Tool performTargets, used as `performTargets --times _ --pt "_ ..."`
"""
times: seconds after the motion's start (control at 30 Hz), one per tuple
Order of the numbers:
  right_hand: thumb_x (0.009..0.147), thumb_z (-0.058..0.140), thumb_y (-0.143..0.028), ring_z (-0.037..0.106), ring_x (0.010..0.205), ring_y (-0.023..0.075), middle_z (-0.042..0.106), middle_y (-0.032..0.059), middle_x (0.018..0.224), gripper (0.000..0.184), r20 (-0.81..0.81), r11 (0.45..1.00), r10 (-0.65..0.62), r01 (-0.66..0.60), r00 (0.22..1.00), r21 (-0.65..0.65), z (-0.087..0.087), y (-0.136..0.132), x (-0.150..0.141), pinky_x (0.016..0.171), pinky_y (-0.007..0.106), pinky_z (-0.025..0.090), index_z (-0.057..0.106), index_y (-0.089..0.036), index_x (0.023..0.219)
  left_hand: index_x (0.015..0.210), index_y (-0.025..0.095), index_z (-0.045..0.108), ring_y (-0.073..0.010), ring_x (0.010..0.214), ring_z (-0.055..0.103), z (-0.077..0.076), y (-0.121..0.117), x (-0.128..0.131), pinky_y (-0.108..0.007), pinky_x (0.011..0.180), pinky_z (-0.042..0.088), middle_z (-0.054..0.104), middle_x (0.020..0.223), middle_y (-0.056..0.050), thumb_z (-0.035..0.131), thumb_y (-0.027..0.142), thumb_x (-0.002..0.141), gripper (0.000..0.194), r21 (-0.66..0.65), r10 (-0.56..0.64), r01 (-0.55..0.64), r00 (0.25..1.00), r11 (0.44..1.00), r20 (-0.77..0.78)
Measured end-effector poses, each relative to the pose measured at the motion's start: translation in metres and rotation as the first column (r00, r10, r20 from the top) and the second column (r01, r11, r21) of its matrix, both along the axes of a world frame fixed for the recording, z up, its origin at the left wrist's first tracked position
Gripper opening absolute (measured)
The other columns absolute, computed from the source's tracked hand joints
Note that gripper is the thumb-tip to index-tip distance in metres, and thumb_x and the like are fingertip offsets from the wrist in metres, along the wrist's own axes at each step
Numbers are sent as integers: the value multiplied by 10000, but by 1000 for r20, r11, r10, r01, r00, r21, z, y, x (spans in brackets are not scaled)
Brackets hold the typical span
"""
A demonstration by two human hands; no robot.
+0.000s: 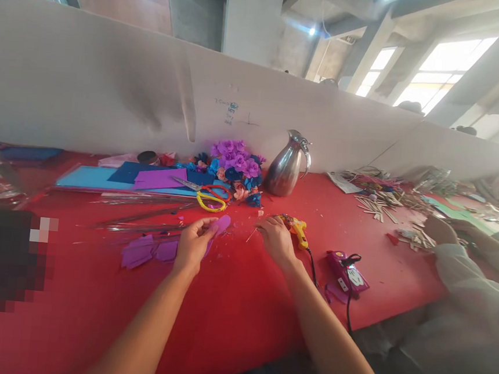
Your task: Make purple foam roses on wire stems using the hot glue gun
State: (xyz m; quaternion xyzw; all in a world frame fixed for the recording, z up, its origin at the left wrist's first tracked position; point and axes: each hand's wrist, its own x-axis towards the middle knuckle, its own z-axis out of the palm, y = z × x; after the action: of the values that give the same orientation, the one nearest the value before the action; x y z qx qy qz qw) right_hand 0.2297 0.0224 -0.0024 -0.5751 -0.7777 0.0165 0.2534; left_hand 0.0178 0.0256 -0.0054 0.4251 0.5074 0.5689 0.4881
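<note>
Between the fingers of my left hand (194, 243) is a purple paper petal (221, 224), its rounded end pointing away from me. My right hand (276, 237) pinches a thin stick (252, 234), its tip slanting down to the left. Just beyond that hand lies a yellow hot glue gun (300, 233), partly hidden by my fingers. More purple paper pieces (138, 251) are spread on the red table (228, 325) left of my left hand. Yellow-and-red-handled scissors (211, 200) rest open-bladed on sheets of purple paper (158, 178).
Paper flowers (236, 162) and a steel jug (287, 166) stand against the white partition (131, 83). A purple power strip (346, 274) with a black cord sits at right. Small wooden sticks (376, 208) lie farther right, near another person's sleeve (461, 266).
</note>
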Motion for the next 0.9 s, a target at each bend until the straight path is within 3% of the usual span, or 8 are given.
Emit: performTargets --times 0.17,0.33,0.43,0.57,0.7,0.73,0.83,0.9 --pt "915 513 -162 488 1002 232 665 73 1008 181 205 992 102 -84 973 -93 -6 3 3 859 334 385 683 -222 895 694 173 695 -169 651 593 0 -5 5 -280 669 454 685 663 -23 730 395 600 244 43 -67 76 981 996 -182" --pt "881 510 -122 485 973 235 646 94 928 158 40 968 202 -194 978 -157 -7 10 2 879 353 377 618 -201 799 683 185 688 -187 709 614 -4 -6 8 -298 720 460 705 711 -23 688 382 634 203 66 -56 76 964 995 -260" --pt "842 510 -114 502 924 223 628 84 861 126 -104 970 187 -200 977 -139 -8 10 3 872 345 391 556 -199 762 697 179 688 -187 735 617 -4 -5 8 -293 729 456 706 732 -24 713 429 615 264 43 -58 68 980 997 -190" --pt "889 330 -156 530 778 178 572 39 788 148 -373 990 69 -108 925 -86 -12 7 -13 742 302 441 458 -208 835 777 173 701 -151 705 604 2 -7 9 -261 681 447 700 740 -17 812 430 509 388 -47 -122 127 987 991 101" --pt "901 311 -291 524 609 132 530 -19 713 97 -611 987 50 -134 790 -94 -14 -2 -50 577 234 436 385 -229 897 858 177 738 -159 758 622 11 -13 11 -264 689 464 726 823 -52 866 395 454 477 -84 -263 304 910 949 322" --pt "881 351 -316 512 583 125 517 -32 693 91 -701 981 41 -160 712 -105 -15 -4 -58 560 228 427 382 -232 898 842 172 746 -161 752 619 12 -14 12 -262 670 462 727 823 -61 870 392 448 467 -91 -282 329 899 940 336" --pt "753 522 -316 458 538 103 484 -64 651 169 -926 962 -28 -243 376 -127 -16 -10 -74 530 208 378 415 -235 854 755 159 754 -123 641 568 13 -16 11 -223 544 404 709 752 -55 875 361 438 395 -133 -267 322 909 937 320" --pt "682 574 -276 425 531 92 474 -73 639 192 -960 954 -49 -273 276 -128 -16 -13 -77 516 198 339 447 -228 817 727 157 749 -91 577 521 12 -16 10 -198 479 340 686 707 -35 876 324 432 363 -173 -240 303 920 937 309"
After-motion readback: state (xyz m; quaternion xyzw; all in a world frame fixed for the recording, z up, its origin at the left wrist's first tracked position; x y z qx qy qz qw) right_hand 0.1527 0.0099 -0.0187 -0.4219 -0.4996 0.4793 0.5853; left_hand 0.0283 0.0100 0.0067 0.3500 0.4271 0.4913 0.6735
